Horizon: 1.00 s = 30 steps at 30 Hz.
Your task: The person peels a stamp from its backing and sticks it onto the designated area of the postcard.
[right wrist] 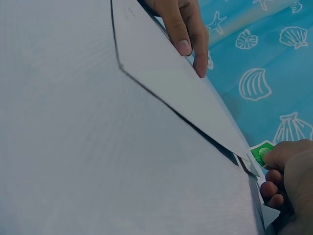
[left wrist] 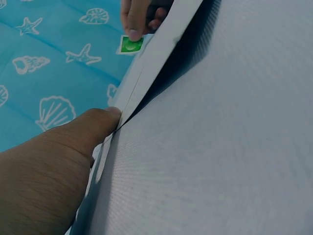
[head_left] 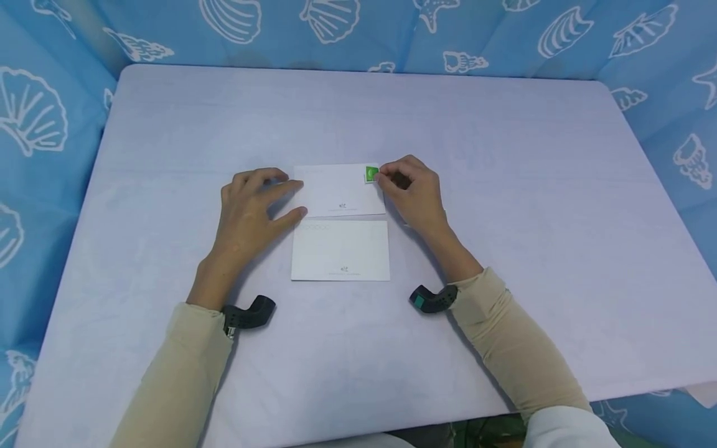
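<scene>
We see a white table [head_left: 504,186] filling most of the scene, with a blue cloth [head_left: 381,31] printed with white shells and starfish behind its far edge and along its left and right sides. Two beige sleeves [head_left: 515,348] extend over the table from the near side. At the middle we find two white envelopes, one beyond the other: the near envelope [head_left: 340,249] lies flat, and the far envelope [head_left: 338,185] lies just beyond it with a narrow gap between. We locate the left hand [head_left: 246,211] at the left edge of the far envelope, thumb and index finger spread apart, both tips touching the paper. We locate the right hand [head_left: 417,193] at the opposite edge, thumb and index finger pinching a stamp. A black wrist device [head_left: 249,313] is fitted at each cuff. The green stamp [head_left: 371,174], bordered in white, is at the far right corner of the far envelope; we cannot tell whether it touches the paper. A small printed mark [head_left: 342,205] sits near that envelope's near edge.
</scene>
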{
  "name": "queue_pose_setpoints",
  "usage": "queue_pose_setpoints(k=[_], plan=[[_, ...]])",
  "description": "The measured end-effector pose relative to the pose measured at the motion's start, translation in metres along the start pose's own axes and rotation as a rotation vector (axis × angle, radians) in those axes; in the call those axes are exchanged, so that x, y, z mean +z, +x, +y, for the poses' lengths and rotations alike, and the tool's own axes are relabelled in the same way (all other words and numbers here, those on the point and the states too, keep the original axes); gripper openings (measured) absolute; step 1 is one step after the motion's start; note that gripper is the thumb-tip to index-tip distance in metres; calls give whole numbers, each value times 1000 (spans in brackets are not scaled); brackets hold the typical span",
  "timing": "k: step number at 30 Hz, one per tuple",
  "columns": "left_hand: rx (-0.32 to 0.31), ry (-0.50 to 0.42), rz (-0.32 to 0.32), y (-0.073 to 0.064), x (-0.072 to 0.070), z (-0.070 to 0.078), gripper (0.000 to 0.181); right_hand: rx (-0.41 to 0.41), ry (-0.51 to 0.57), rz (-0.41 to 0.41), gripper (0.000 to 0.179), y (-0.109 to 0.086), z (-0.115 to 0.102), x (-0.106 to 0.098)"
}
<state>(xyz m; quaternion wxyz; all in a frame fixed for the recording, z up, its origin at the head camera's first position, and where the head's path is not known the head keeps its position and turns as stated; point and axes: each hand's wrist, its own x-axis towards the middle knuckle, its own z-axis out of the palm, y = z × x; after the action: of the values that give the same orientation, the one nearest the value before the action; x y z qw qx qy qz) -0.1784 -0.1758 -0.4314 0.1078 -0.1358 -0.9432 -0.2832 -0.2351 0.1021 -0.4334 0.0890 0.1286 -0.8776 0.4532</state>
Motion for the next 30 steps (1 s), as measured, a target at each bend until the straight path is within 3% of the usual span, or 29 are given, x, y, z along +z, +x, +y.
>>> queue_pose_setpoints(k=[9, 17, 23, 25, 30], plan=[[2, 3, -1, 1, 0, 1, 42, -64, -60, -13, 11, 4, 1, -1], [13, 3, 9, 2, 1, 2, 42, -27, -141, -62, 12, 6, -2, -1], [10, 5, 5, 2, 1, 1, 42, 2, -181, -88, 33, 7, -7, 0], [5, 8, 1, 2, 2, 1, 42, -34, -169, -65, 35, 6, -6, 1], [2, 12, -2, 0, 0, -1, 42, -240, -135, 16, 18, 5, -3, 3]])
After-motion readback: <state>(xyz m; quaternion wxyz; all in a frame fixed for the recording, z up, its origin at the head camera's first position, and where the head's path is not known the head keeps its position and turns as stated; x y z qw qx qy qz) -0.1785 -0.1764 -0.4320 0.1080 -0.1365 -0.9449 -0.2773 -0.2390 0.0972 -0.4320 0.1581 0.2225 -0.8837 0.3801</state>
